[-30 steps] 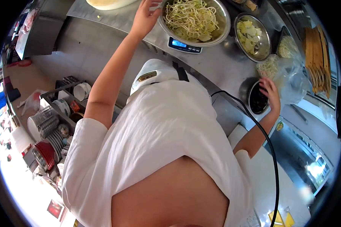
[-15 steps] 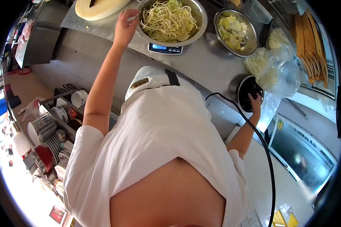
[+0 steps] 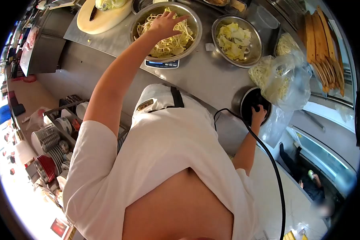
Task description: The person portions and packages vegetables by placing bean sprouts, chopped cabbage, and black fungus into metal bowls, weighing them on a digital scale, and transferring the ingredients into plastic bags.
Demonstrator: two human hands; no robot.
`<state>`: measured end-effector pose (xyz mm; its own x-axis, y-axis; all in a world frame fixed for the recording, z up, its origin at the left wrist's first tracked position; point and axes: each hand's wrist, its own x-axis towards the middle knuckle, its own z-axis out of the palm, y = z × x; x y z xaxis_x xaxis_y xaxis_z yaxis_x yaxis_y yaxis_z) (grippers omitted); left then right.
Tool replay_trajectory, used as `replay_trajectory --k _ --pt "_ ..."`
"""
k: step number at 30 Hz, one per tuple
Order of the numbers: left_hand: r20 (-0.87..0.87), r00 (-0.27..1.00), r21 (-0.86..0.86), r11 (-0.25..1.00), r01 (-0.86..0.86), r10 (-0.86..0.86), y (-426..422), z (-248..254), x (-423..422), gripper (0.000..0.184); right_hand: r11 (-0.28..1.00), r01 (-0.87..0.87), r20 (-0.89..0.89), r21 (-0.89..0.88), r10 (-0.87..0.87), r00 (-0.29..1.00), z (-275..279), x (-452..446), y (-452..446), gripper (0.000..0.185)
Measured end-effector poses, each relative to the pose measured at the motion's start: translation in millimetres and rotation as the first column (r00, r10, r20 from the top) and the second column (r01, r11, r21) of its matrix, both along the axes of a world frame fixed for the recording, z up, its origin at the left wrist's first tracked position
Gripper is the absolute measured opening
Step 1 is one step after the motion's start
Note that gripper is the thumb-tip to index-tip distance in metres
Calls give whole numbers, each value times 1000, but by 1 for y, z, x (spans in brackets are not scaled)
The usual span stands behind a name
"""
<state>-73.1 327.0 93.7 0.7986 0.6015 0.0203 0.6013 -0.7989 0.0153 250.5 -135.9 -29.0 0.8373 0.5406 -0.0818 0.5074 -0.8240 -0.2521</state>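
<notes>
Steel bowl (image 3: 196, 32) of sprouts (image 3: 171, 45), dark-filled bowl (image 3: 245, 113)

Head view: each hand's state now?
Left hand: open, spread over the bean sprouts.
Right hand: in the dark-looking bowl; can't tell whether it's closed on anything.

We cannot see the palm of the left hand (image 3: 166, 26), which faces down and covers part of the bean sprouts (image 3: 179, 42), so whether its fingers touch them we cannot tell. The bowl (image 3: 198, 32) and forearm hide much of the scale (image 3: 164, 65), and we can read no figure on it. We lose some fingertips of the right hand (image 3: 259, 115) in the dark contents (image 3: 250, 99), too murky for us to name. The top edge cuts off the pale green leaves (image 3: 108, 5) on the board. We find the other person (image 3: 315, 191) blurred at the head, the small held item (image 3: 310, 174) unclear.
</notes>
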Motion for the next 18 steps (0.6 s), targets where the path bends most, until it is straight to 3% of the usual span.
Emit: replay_trajectory --k 1,4,8,9,11,13,18 --pt "-92 996 25 1000 -11 13 -3 6 7 65 1000 9 -2 12 -9 1000 2 -1 -2 42" --pt "-151 988 -74 997 2 -13 17 -17 12 58 991 -77 -30 110 81 996 -3 0 -12 40" --pt "-104 995 -163 987 -12 -6 31 -24 8 46 958 115 -69 263 -100 993 12 -21 1 61" --pt "15 999 -173 984 42 -40 37 -26 4 37 962 53 -58 266 -39 998 10 -20 0 65" --pt "95 989 -206 970 132 -114 47 -14 -1 28 961 -69 -40 266 82 996 2 -20 -1 73" --pt "227 964 -198 963 184 -137 49 8 -1 16 985 -25 -88 172 40 995 5 -23 3 75" --pt "262 963 -148 983 111 -69 35 87 -3 13 985 -6 -131 174 29 991 -1 -15 3 76"
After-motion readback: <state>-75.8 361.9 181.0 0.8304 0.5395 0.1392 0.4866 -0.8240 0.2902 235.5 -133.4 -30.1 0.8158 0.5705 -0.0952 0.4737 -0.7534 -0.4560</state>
